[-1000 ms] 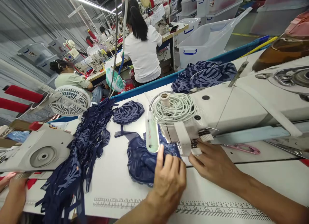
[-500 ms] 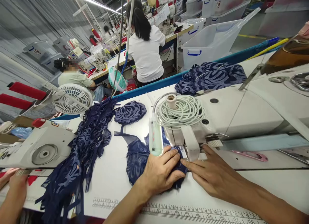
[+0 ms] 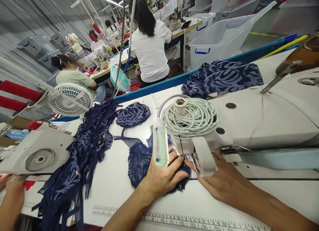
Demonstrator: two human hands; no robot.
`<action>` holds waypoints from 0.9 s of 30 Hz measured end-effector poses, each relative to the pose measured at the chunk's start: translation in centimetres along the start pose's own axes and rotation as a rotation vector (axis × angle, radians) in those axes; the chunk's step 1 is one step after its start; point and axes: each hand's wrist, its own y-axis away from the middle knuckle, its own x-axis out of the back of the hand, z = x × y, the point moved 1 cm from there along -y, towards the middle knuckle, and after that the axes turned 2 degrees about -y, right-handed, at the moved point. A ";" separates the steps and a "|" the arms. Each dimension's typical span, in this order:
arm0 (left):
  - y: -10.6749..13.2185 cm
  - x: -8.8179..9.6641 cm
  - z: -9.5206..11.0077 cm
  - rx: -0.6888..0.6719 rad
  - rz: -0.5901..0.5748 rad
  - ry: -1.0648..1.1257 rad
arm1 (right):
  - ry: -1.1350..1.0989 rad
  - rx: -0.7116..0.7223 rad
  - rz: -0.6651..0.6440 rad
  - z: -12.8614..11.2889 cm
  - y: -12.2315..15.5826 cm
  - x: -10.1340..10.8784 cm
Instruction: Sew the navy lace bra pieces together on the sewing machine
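Observation:
My left hand (image 3: 161, 173) lies flat on a navy lace cup piece (image 3: 139, 161), fingers stretched towards the sewing machine's needle area. The lamp tube (image 3: 160, 144) covers part of this hand. My right hand (image 3: 221, 177) is at the other side of the presser foot (image 3: 188, 157), its index finger stretched to the cloth edge and the other fingertips partly hidden behind the machine's white front cover (image 3: 205, 158). The piece lies on the white table under the foot, a sheer strap trailing to its upper left.
A coil of pale cord (image 3: 191, 119) sits on the machine head (image 3: 249, 121). Left are a stacked lace piece (image 3: 133, 114) and a long heap of navy strips (image 3: 84, 151). More lace (image 3: 224, 76) lies behind. A co-worker's hand (image 3: 15, 191) is at the far left; a ruler strip (image 3: 184, 221) runs along the front.
The camera view has shifted slightly, so the machine head looks larger and nearer. My left hand stays on the lace piece; my right fingers are now more hidden by the front cover.

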 end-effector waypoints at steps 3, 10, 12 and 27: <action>-0.6 0.5 1.0 0.021 0.000 -0.033 | -0.018 -0.016 0.053 -0.1 -0.6 0.3; -0.1 -0.6 5.8 0.181 0.202 -0.221 | 0.021 -0.116 0.173 -0.3 -0.8 0.6; -0.2 -1.0 5.7 0.210 0.192 -0.245 | 0.002 -0.148 0.174 -0.4 -0.8 0.5; -1.0 1.9 1.3 0.330 0.223 0.002 | -0.114 -0.145 0.168 -1.3 -1.2 0.5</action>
